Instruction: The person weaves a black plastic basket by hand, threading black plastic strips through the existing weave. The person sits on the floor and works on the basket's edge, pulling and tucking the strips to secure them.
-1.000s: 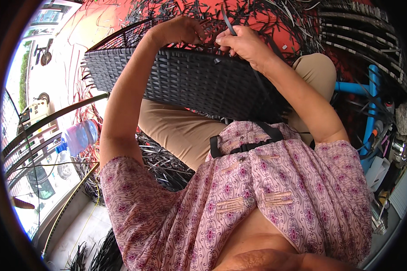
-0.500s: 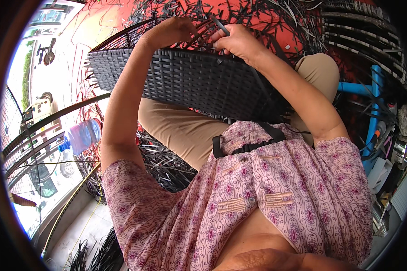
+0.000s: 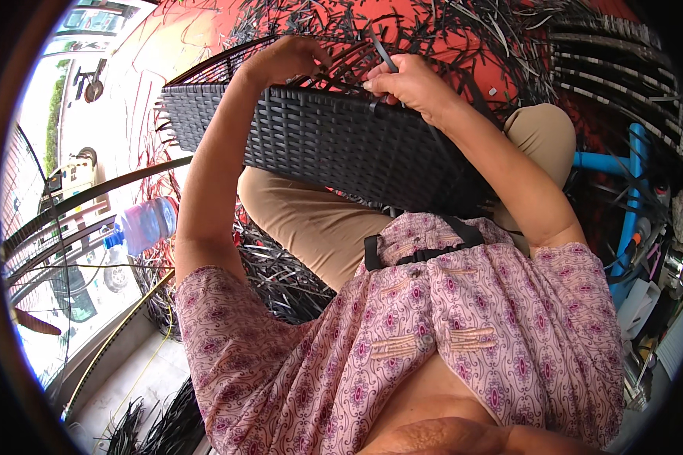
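A black woven basket-like piece (image 3: 341,144) of flat plastic strips lies tilted across my lap, its open frame of thin bars facing away. My left hand (image 3: 292,59) reaches over its upper edge, fingers curled by the bars; whatever they pinch is too small to make out. At the same edge, further right, my right hand (image 3: 411,82) is closed on a flat dark grey strip (image 3: 383,54), which sticks up past the fingers. The hands are a short way apart, and the far side of the weave is hidden.
Loose black strips (image 3: 281,273) lie beside my leg and over the red floor (image 3: 440,26). A large clear bottle (image 3: 146,226) stands left. Blue pipes (image 3: 631,189) and curved dark slats (image 3: 615,64) are on the right.
Both hands stay at the basket's upper edge. The grey strip stands a little more upright in my right hand. The whole view has shifted slightly.
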`<action>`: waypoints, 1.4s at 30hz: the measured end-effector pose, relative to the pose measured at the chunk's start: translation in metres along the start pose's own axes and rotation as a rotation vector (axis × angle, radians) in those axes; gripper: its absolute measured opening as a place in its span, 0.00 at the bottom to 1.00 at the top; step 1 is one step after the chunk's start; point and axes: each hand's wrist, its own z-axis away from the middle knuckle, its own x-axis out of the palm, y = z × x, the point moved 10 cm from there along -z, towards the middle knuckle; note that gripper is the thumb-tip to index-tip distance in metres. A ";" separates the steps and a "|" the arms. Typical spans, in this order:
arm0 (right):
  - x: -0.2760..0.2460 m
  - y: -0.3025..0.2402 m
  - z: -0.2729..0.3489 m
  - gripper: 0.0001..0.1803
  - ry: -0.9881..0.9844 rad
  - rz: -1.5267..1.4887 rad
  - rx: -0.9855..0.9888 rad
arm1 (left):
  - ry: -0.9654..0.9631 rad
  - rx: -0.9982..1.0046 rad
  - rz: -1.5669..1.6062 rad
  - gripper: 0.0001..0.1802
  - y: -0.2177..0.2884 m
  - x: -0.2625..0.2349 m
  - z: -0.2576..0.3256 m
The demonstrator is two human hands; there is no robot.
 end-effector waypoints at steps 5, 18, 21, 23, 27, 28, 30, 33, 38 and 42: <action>-0.006 -0.005 0.006 0.11 0.134 0.121 -0.110 | 0.009 0.116 -0.141 0.11 0.010 0.002 0.014; -0.001 -0.013 0.004 0.11 0.146 0.288 -0.144 | 0.031 0.083 -0.181 0.10 0.015 -0.002 0.017; -0.001 -0.011 0.006 0.11 0.176 0.211 -0.161 | 0.083 0.166 -0.212 0.10 0.022 -0.003 0.019; -0.002 -0.011 0.007 0.12 0.173 0.225 -0.163 | 0.065 0.123 -0.209 0.10 0.023 0.000 0.018; 0.000 -0.010 0.005 0.10 0.146 0.204 -0.142 | 0.071 0.078 -0.189 0.12 0.019 -0.003 0.017; 0.003 -0.011 0.005 0.09 0.127 0.202 -0.122 | 0.075 0.083 -0.169 0.12 0.012 -0.005 0.016; 0.005 -0.011 0.004 0.08 0.105 0.200 -0.101 | 0.083 0.106 -0.137 0.12 0.005 -0.006 0.015; 0.005 -0.008 0.002 0.08 0.097 0.177 -0.104 | 0.080 0.129 -0.096 0.11 0.003 -0.006 0.015; 0.004 -0.001 0.003 0.07 0.077 0.079 -0.115 | 0.032 0.203 -0.042 0.12 0.023 -0.002 0.018; 0.005 0.005 0.000 0.06 0.064 0.085 -0.096 | -0.046 0.107 -0.104 0.13 0.025 0.003 0.015</action>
